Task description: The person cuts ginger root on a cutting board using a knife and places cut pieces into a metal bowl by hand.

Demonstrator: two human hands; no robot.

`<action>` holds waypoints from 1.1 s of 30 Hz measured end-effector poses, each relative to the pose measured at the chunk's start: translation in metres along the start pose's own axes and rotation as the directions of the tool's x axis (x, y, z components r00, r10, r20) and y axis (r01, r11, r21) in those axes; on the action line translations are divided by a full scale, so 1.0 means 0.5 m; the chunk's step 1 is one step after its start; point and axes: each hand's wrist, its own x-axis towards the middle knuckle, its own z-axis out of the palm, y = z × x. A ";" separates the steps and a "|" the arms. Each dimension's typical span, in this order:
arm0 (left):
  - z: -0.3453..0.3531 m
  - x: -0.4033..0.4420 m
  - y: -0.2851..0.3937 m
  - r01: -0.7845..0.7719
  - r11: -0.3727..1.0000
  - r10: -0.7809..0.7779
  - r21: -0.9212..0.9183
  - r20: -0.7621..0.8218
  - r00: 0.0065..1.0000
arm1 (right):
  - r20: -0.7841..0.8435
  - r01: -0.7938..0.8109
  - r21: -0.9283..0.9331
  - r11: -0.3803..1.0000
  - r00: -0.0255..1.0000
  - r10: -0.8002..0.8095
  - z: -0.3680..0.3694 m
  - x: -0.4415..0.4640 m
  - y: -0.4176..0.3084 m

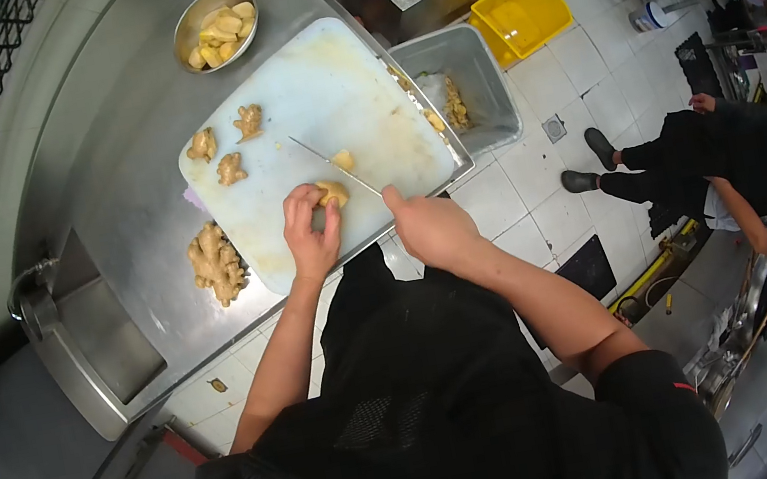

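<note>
Gripping tan knobbly ginger piece [332, 193], left hand [310, 228]; right hand [429, 228] clamped on thin-bladed knife [337, 166]. Both above white rectangular cutting board [331, 76].

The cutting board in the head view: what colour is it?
The cutting board is pale blue-white, clearest in the head view.

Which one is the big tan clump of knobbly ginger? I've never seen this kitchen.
Start with the stainless steel counter and the large white cutting board on it. Beside the board, to the left of the person's left hand, lies the clump. It is far bigger than the three small tan ginger knobs, which sit on the board.
</note>
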 end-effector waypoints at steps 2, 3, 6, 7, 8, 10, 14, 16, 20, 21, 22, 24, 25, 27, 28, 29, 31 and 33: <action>0.005 -0.002 0.006 0.042 0.999 -0.043 -0.014 -0.014 0.999 | -0.140 0.060 -0.162 0.985 0.987 -0.083 0.008 -0.040 -0.014; 0.007 -0.006 0.009 0.085 0.996 -0.086 -0.026 -0.025 0.996 | -0.177 0.112 -0.256 0.960 0.971 -0.161 0.013 -0.058 -0.021; 0.004 -0.012 -0.003 0.029 0.997 -0.028 0.065 -0.015 0.999 | -0.199 0.120 -0.272 0.955 0.964 -0.177 0.021 -0.101 -0.055; 0.007 -0.010 -0.005 0.025 0.998 -0.024 0.058 -0.019 1.000 | -0.215 0.121 -0.311 0.943 0.957 -0.194 0.028 -0.107 -0.061; 0.008 -0.013 -0.008 0.014 0.999 -0.012 0.047 -0.042 0.999 | -0.214 0.119 -0.315 0.942 0.958 -0.193 0.031 -0.110 -0.065; 0.007 -0.018 -0.010 0.009 0.999 -0.007 0.033 -0.062 0.998 | -0.228 0.101 -0.342 0.934 0.956 -0.187 0.038 -0.114 -0.074; 0.005 -0.026 -0.015 0.073 0.997 -0.073 -0.002 -0.041 0.996 | -0.271 0.058 -0.372 0.926 0.948 -0.168 0.064 -0.113 -0.088; 0.006 -0.026 -0.017 0.083 0.996 -0.083 -0.015 -0.033 0.996 | -0.328 0.007 -0.450 0.893 0.929 -0.173 0.076 -0.111 -0.095; 0.005 -0.025 -0.014 0.112 0.993 -0.113 -0.034 -0.030 0.993 | -0.366 -0.052 -0.502 0.863 0.917 -0.158 0.096 -0.102 -0.112; 0.005 -0.025 -0.015 0.092 0.995 -0.094 -0.042 -0.045 0.995 | -0.369 -0.054 -0.479 0.876 0.918 -0.145 0.101 -0.096 -0.113; 0.004 -0.026 -0.018 0.093 0.995 -0.094 -0.043 -0.041 0.995 | -0.373 -0.057 -0.456 0.888 0.918 -0.132 0.102 -0.089 -0.116; 0.002 -0.025 -0.022 0.061 0.998 -0.061 -0.013 -0.028 0.998 | -0.357 -0.041 -0.405 0.914 0.927 -0.117 0.095 -0.073 -0.123; 0.004 -0.023 -0.023 0.060 0.998 -0.060 -0.014 -0.026 0.998 | -0.340 -0.024 -0.353 0.935 0.934 -0.105 0.088 -0.065 -0.125; 0.008 -0.020 -0.024 0.013 0.999 -0.016 -0.038 -0.084 0.996 | -0.334 0.004 -0.314 0.949 0.936 -0.114 0.071 -0.043 -0.119; 0.007 -0.021 -0.023 0.011 0.999 -0.015 -0.041 -0.082 0.996 | -0.327 0.033 -0.276 0.961 0.936 -0.126 0.066 -0.039 -0.117; 0.004 -0.022 -0.021 0.024 0.999 -0.026 -0.026 -0.066 0.997 | -0.332 0.029 -0.278 0.960 0.935 -0.124 0.065 -0.043 -0.115; 0.001 -0.020 -0.013 0.036 0.999 -0.037 -0.012 -0.053 0.998 | -0.327 0.018 -0.309 0.951 0.937 -0.124 0.063 -0.051 -0.116; -0.001 -0.018 -0.006 0.050 0.999 -0.049 0.012 -0.044 0.998 | -0.298 -0.017 -0.339 0.941 0.950 -0.089 0.060 -0.066 -0.126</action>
